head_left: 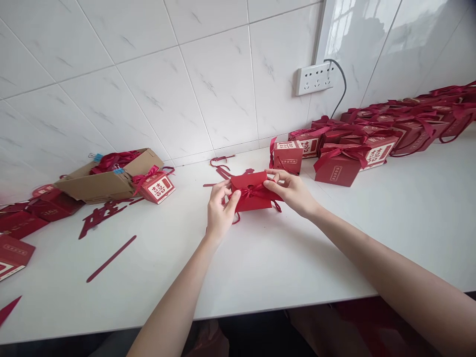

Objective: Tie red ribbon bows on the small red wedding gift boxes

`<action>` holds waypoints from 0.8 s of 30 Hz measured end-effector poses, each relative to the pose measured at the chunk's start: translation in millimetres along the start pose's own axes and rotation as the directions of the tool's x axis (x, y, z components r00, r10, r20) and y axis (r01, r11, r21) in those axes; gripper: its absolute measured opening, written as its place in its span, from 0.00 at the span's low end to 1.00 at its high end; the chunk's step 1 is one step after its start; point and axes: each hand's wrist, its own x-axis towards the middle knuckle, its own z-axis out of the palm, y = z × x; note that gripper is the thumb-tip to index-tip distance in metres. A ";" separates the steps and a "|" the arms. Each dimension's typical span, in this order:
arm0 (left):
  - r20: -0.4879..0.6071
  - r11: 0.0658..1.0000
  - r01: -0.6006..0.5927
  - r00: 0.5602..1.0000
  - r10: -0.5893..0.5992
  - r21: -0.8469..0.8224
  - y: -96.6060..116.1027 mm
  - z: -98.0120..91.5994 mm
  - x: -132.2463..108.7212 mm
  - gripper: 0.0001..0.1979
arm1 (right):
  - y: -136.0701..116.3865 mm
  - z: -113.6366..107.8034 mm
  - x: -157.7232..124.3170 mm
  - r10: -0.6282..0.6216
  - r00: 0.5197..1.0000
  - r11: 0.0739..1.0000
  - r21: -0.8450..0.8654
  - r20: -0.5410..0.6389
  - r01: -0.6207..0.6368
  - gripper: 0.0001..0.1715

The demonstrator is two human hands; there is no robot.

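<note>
A red gift box [256, 201] with a ribbon bow tied across its front is between my hands, over the white table. My left hand [221, 208] grips its left side, thumb on the front near the ribbon and fingers behind. At the right side, my right hand [288, 191] holds the box's upper corner, thumb against the bow and index finger along the top edge. Twisted red cords hang out below the box at both sides. Parts of the fingers are hidden behind the box.
Many red boxes with bows [338, 168] line the wall at the right. A cardboard box [100, 187] of ribbon stands at the left, beside a small red box [158, 188]. Ribbon strips [111, 259] lie on the white table [260, 277]. A socket strip [316, 79] is on the wall.
</note>
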 end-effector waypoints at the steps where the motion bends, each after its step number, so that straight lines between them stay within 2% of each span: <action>1: 0.000 1.000 0.002 1.000 -0.002 0.002 0.0 -0.5 0.3 0.17 | -1.1 0.2 -0.2 0.007 1.000 1.000 0.020 0.013 -0.008 0.22; 10: -0.036 0.999 0.027 0.999 -0.026 0.044 -1.2 -1.4 1.1 0.17 | 1.9 -1.7 2.4 0.031 0.997 0.996 0.082 0.069 -0.037 0.21; 17: -0.037 0.999 -0.002 0.999 0.003 0.042 -1.2 -1.9 -0.7 0.15 | 4.2 -1.6 2.4 0.036 0.996 0.984 0.169 0.076 -0.048 0.23; 24: -0.015 0.997 0.081 0.997 -0.080 0.009 0.0 -0.5 -1.0 0.16 | 11.0 -3.7 6.7 0.058 0.993 0.961 0.262 0.108 -0.084 0.23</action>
